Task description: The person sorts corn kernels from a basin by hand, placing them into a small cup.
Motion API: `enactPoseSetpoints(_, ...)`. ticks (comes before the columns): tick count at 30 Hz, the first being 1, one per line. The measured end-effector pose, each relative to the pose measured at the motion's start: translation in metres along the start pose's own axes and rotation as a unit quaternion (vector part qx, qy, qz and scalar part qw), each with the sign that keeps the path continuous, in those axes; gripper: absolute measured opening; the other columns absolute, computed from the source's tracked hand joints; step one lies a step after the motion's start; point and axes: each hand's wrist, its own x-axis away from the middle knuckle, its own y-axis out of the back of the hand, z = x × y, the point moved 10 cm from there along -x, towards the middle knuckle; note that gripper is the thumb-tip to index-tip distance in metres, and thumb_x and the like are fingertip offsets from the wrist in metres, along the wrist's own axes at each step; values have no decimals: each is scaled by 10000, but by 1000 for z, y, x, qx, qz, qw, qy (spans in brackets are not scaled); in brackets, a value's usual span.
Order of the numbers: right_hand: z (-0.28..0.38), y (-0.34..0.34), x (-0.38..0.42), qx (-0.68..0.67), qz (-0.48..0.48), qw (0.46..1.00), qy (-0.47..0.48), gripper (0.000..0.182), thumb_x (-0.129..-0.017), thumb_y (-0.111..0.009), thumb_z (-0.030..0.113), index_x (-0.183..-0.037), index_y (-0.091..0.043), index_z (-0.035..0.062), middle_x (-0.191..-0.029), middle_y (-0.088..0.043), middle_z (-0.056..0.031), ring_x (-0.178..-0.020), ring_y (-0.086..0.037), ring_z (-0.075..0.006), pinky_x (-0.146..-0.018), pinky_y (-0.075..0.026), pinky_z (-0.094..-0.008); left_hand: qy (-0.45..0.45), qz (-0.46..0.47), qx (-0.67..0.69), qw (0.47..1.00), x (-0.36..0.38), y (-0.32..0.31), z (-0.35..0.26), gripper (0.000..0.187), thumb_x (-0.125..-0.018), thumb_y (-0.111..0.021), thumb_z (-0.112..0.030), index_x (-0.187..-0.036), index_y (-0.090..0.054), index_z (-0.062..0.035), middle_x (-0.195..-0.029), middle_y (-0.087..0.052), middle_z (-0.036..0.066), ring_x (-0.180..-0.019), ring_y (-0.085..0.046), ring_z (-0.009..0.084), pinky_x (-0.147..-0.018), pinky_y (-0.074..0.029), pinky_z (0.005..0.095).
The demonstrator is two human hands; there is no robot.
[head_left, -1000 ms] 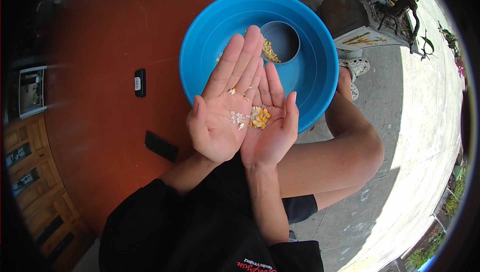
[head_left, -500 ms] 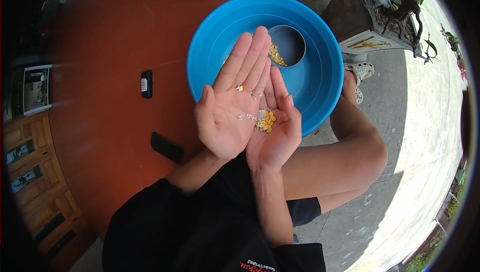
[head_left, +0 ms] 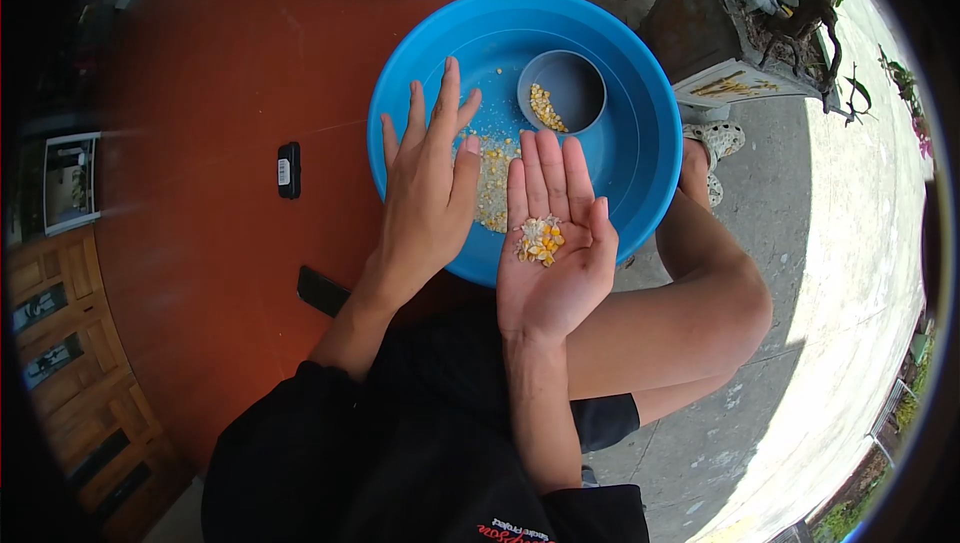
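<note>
Two bare hands work over a blue basin [head_left: 620, 193], and nearest the camera sit the person's black top and a bent bare knee at the right. Just beyond, the right hand [head_left: 552, 243] lies palm up with its fingers flat and together, unclenched, cradling a small heap of yellow and pale corn kernels [head_left: 540, 239] in the hollow of the palm; it grips nothing, the kernels simply rest there. Beside it, apart from it, the left hand [head_left: 425, 188] is turned palm down, fingers spread and loose, reaching over the near left rim of the basin with nothing in its grasp; its fingertips hover near or on the basin's floor, though contact cannot be told. Between the two hands, on the basin floor, lies a scatter of pale chaff and kernels [head_left: 490, 183]. Farther in, toward the basin's far side, stands a small grey cup [head_left: 585, 103] with a few yellow kernels inside. Left of the basin, on the reddish floor, lie a small black device [head_left: 288, 170] and, nearer the left forearm, a dark phone [head_left: 320, 290]. Beyond the basin at the upper right stands a planter [head_left: 720, 43] holding a gnarled plant.
</note>
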Motion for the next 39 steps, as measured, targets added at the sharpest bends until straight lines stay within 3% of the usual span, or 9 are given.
enactPoseSetpoints(4,8,-1,2,33,4,999,30,683,-1177,-305,388,-1611,-393,-132,-1633,-465,-347,-1558,-441,-450,-1329,-335,-522,-31,3,327,945,1,3,-5,716,-1059,-448,-64,-1739,-225,-44,-1660,-499,265,-1631,-344,393,-1346,-190,529)
enactPoseSetpoints(7,12,-8,5,104,54,990,76,739,-1179,-281,456,-1605,-405,-135,-1639,-459,-346,-1568,-429,-444,-1329,-332,-515,101,64,666,736,12,-28,-14,635,-1109,-378,-173,-1710,-272,4,-1661,-479,276,-1611,-388,348,-1328,-284,474)
enactPoseSetpoints(10,16,-23,14,201,120,964,124,879,-1160,-208,594,-1612,-396,-137,-1647,-448,-349,-1578,-417,-439,-1335,-311,-512,130,165,770,602,28,-49,-55,653,-1145,-288,-322,-1681,-298,52,-1676,-447,273,-1595,-410,335,-1328,-299,461)
enactPoseSetpoints(17,19,-45,22,342,181,907,167,1131,-1067,-77,811,-1655,-334,-120,-1697,-379,-338,-1620,-346,-424,-1361,-206,-506,142,119,801,570,37,-60,-40,747,-1154,-221,-466,-1724,-222,16,-1773,-309,224,-1653,-288,368,-1373,-216,487)
enactPoseSetpoints(23,30,-33,22,225,135,941,215,1075,-1089,-76,773,-1672,-315,-98,-1720,-341,-334,-1648,-287,-410,-1363,-181,-507,158,67,889,425,32,-58,-30,707,-1162,-255,-445,-1715,-288,-7,-1776,-330,190,-1663,-285,312,-1372,-220,451)
enactPoseSetpoints(29,32,-29,16,662,-1,713,232,781,-1185,-282,541,-1686,-337,-56,-1775,-193,-345,-1662,-219,-460,-1331,-188,-540,75,47,882,463,16,-25,-24,719,-1171,-262,-431,-1736,-179,5,-1829,-163,183,-1704,-130,293,-1393,-160,440)
enactPoseSetpoints(32,28,-34,18,651,26,717,247,680,-1201,-329,434,-1686,-347,-42,-1780,-135,-361,-1671,-178,-467,-1317,-196,-562,33,41,870,491,12,-15,-28,738,-1169,-261,-447,-1739,-154,10,-1832,-134,195,-1707,-108,305,-1394,-140,445)
enactPoseSetpoints(35,31,-27,14,620,14,755,213,677,-1206,-316,418,-1686,-326,-59,-1766,-197,-359,-1658,-233,-456,-1333,-201,-544,-2,31,850,525,12,-6,-32,764,-1165,-257,-472,-1741,-130,14,-1832,-107,214,-1708,-83,328,-1393,-113,460)
enactPoseSetpoints(39,-7,-14,4,130,78,988,-4,686,-1199,-310,392,-1676,-272,-100,-1722,-344,-315,-1627,-334,-390,-1358,-249,-498,-57,19,804,592,13,-2,-39,801,-1157,-256,-511,-1743,-115,18,-1829,-85,237,-1707,-52,363,-1390,-67,489)
